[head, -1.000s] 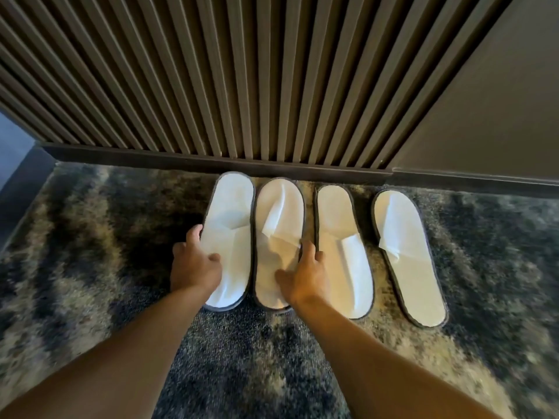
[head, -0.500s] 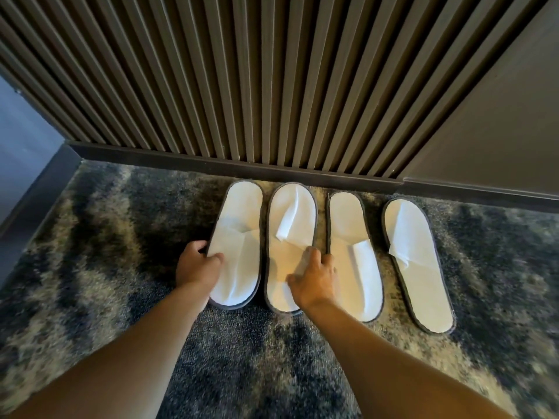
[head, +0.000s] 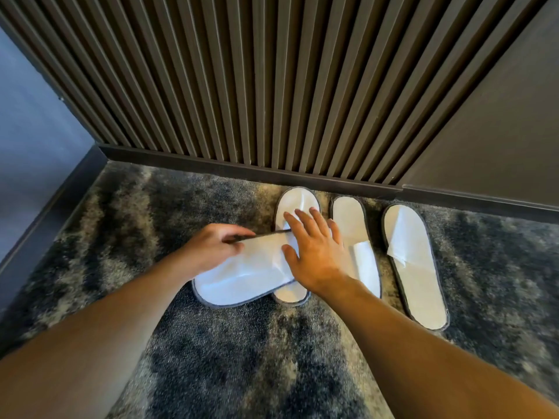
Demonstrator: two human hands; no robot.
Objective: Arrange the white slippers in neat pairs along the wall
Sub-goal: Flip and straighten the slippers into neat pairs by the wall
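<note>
Several white slippers with grey edging lie on the carpet by the slatted wall [head: 242, 86]. My left hand [head: 211, 249] grips the leftmost slipper [head: 245, 276], lifted and turned crosswise, its toe end lying over the second slipper [head: 298, 204]. My right hand [head: 314, 252] is spread flat, fingers apart, over the second slipper and the lifted slipper's strap. A third slipper [head: 360, 252] and a fourth slipper [head: 414, 267] lie lengthwise to the right, toes toward the wall, the fourth angled slightly outward.
A dark skirting board [head: 242, 170] runs under the slatted wall. A blue-grey side wall [head: 30, 140] closes the corner at the left. A plain brown panel [head: 499, 131] stands at the right. Mottled grey carpet [head: 242, 358] covers the floor.
My left hand has lifted the leftmost slipper and swung it crosswise over the second one. My right hand has opened and moved up onto the slippers. The view has shifted left.
</note>
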